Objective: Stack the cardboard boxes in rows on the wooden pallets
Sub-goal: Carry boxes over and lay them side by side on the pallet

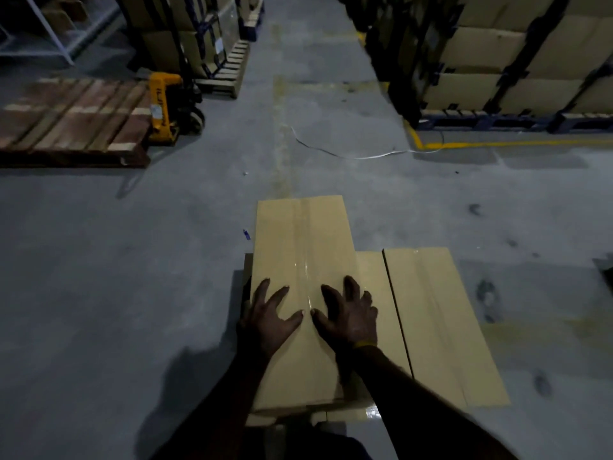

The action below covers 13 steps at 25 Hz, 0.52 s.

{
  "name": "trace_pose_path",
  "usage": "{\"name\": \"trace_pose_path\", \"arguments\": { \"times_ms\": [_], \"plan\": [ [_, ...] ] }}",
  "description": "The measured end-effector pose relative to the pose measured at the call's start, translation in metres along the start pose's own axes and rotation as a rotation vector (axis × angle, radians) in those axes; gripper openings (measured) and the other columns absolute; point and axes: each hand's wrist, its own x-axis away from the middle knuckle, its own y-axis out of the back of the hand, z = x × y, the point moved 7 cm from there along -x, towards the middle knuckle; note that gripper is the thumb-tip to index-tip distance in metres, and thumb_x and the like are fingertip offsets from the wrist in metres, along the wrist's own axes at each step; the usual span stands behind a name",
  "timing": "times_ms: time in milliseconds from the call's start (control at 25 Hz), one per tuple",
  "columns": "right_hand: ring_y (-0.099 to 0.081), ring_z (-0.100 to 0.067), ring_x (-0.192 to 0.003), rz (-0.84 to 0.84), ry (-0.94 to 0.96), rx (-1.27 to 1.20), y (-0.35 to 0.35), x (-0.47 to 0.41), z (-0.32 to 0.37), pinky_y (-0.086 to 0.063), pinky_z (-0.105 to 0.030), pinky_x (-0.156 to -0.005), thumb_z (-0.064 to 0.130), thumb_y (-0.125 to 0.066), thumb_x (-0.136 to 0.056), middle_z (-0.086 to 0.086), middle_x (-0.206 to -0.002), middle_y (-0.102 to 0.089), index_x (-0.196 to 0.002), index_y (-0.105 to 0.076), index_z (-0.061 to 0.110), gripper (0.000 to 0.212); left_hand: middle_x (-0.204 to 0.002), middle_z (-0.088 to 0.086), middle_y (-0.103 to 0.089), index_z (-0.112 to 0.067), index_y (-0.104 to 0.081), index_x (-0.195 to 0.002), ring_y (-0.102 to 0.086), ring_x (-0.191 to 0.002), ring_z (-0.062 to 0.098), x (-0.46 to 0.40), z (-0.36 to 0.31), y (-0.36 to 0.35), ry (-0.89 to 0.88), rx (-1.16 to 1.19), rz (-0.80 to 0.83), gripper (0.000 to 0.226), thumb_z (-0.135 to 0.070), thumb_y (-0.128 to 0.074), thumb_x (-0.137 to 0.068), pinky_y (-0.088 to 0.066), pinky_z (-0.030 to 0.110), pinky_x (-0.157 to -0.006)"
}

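A long taped cardboard box point(302, 240) lies on top of a lower box, jutting out past its far end. My left hand point(270, 315) and my right hand point(350, 313) both rest flat on the near half of its top, fingers spread, thumbs almost touching at the tape seam. A second box point(438, 323) lies alongside on the right at the lower level, with a thin gap between them. A bare wooden pallet point(71, 119) sits on the floor at the far left. What the boxes rest on is hidden.
A yellow pallet jack point(166, 107) stands at the bare pallet's right end. Strapped stacks of boxes point(517, 51) on a blue pallet fill the far right behind a yellow floor line point(497, 145). More loaded pallets point(212, 44) stand far centre-left. A loose white strap point(358, 157) lies on the grey floor.
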Motion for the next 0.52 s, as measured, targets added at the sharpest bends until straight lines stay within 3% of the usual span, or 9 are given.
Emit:
{"name": "trace_pose_path", "arguments": {
  "times_ms": [240,520],
  "plan": [
    [-0.032,-0.038,-0.13,-0.113,-0.096,0.005,0.056,0.07,-0.003,-0.033,-0.049,-0.103,0.072,-0.049,-0.08,0.0,-0.158,-0.017,-0.14,-0.04,0.046,0.066,-0.16,-0.011,-0.023,-0.05,-0.046,-0.139,-0.034,-0.14,0.031,0.048,-0.032,0.036,-0.126,0.068,0.026,0.069,-0.074,-0.059,-0.076,-0.038,0.047,-0.104],
    [-0.033,-0.036,-0.129,-0.341,-0.418,-0.025,0.112,0.231,-0.06,-0.034,-0.048,-0.103,0.073,-0.046,-0.079,0.0,-0.157,-0.018,-0.14,-0.04,0.045,0.067,-0.16,-0.013,-0.022,-0.05,-0.047,-0.138,-0.028,-0.143,0.027,0.152,-0.123,0.057,-0.494,0.059,0.101,0.066,-0.072,-0.059,-0.077,-0.039,0.049,-0.106]
  ]
}}
